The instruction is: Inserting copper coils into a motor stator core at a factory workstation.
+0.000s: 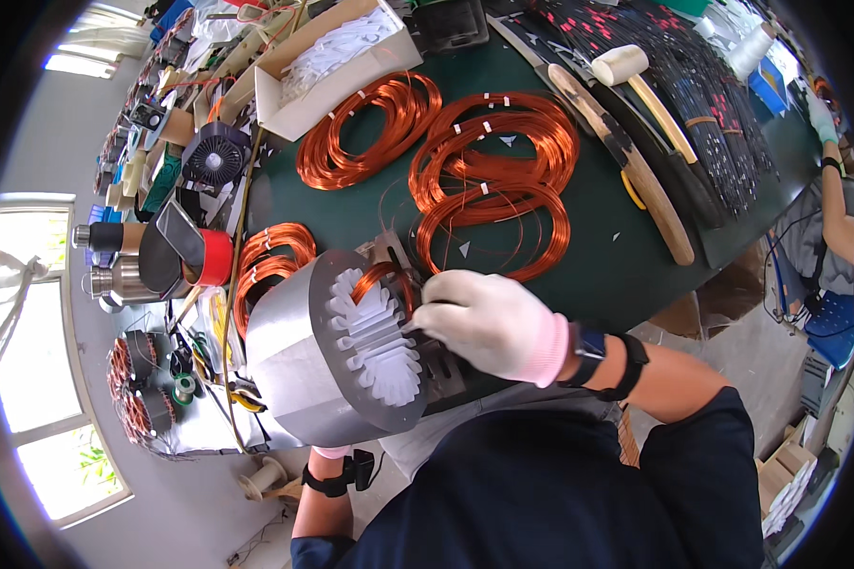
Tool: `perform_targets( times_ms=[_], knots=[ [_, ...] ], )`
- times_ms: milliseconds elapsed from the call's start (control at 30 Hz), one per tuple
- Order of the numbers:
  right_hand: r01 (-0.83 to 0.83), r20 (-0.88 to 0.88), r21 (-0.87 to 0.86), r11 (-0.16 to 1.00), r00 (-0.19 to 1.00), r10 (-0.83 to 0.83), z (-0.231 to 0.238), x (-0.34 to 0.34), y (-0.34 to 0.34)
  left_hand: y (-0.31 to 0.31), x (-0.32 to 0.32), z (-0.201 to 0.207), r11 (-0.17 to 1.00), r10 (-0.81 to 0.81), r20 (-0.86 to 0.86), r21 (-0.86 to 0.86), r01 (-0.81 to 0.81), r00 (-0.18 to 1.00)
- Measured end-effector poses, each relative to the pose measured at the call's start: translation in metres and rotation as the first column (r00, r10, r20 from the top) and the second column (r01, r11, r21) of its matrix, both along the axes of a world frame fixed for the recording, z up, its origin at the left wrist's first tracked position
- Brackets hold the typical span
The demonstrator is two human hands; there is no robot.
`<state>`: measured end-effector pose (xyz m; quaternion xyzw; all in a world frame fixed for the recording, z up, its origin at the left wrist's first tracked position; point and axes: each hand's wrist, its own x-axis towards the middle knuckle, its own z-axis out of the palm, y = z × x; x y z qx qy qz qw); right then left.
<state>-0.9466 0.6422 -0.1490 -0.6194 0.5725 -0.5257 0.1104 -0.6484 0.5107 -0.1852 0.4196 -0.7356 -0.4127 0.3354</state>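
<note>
Head view: right hand in white, pink-cuffed glove [489,322], fingers drawn close together at white folded slot liners [380,346]; whether pinching one, cannot tell. Grey metal cylindrical core [294,351] just left of grip, lined end facing it, likely for access. Left hand [330,452] mostly hidden behind core, pink cuff showing; grip cannot be told, perhaps steadying. Round orange copper coils [552,237] beyond grip, probably for easy reach.

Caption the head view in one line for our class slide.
Gloved right hand at the white folded liners in a grey cylinder, with coppery wire coils lying on the green tabletop.
</note>
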Motion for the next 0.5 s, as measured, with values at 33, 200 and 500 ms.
perform_targets(
  times_ms=[33,200,500],
  knots=[
    [0.001,-0.025,0.037,0.999,1.0,0.0,0.002,-0.004,0.005,0.0,0.001,-0.001,1.0,0.002,0.001,0.004,-0.002,1.0],
    [-0.016,-0.004,-0.006,1.0,1.0,0.016,-0.001,0.004,-0.007,-0.009,0.012,0.001,1.0,-0.007,-0.001,0.02,0.007,1.0],
    [0.011,0.175,0.022,1.0,0.984,-0.015,0.004,0.011,-0.005,-0.026,0.02,0.003,0.999,-0.017,-0.005,0.04,0.018,1.0]
  ],
)
